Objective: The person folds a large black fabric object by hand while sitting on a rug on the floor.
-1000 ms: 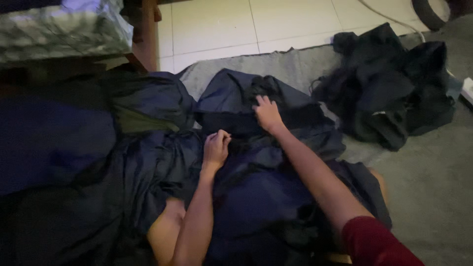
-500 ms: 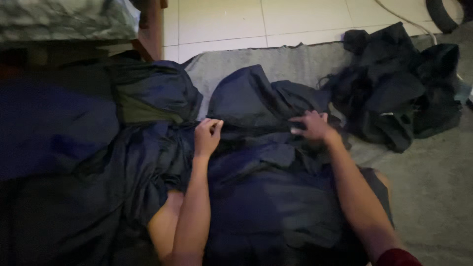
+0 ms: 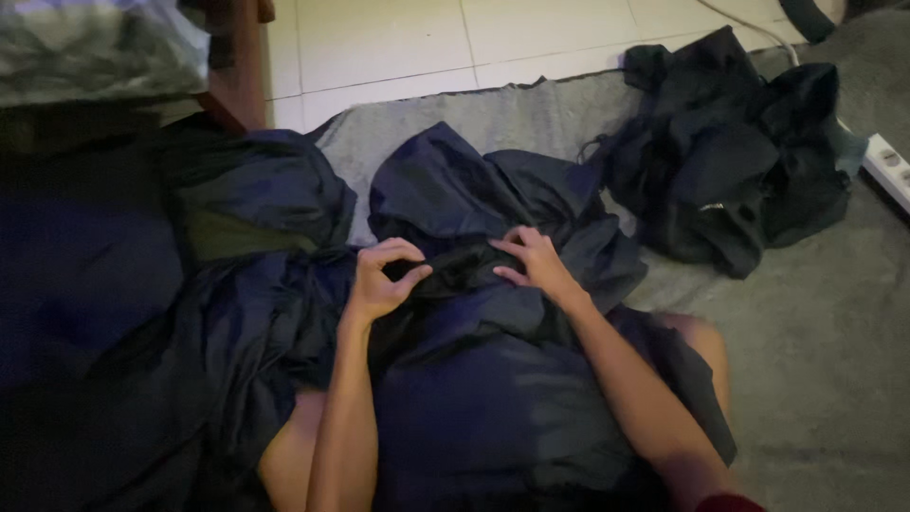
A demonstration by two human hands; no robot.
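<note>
Between the two hands, a dark band of the navy garment (image 3: 474, 379) is pinched and stretched flat. Left hand (image 3: 379, 280) has its grip clamped on the band's left end, thumb against forefinger; right hand (image 3: 531, 261) presses fingertips (image 3: 502, 248) down on the right end, grip closed on the cloth. Garment lies draped over the person's lap and knees, its bunched upper part spilling forward onto the grey mat (image 3: 806, 360). More dark blue fabric (image 3: 104, 332) heaps at left; a separate black clothing pile (image 3: 739, 171) sits well apart on the mat at upper right, white power strip (image 3: 891, 166) beside it. Judged step: straightening or aligning an edge. Next move likely needs even tension from both hands so the edge stays flat.
</note>
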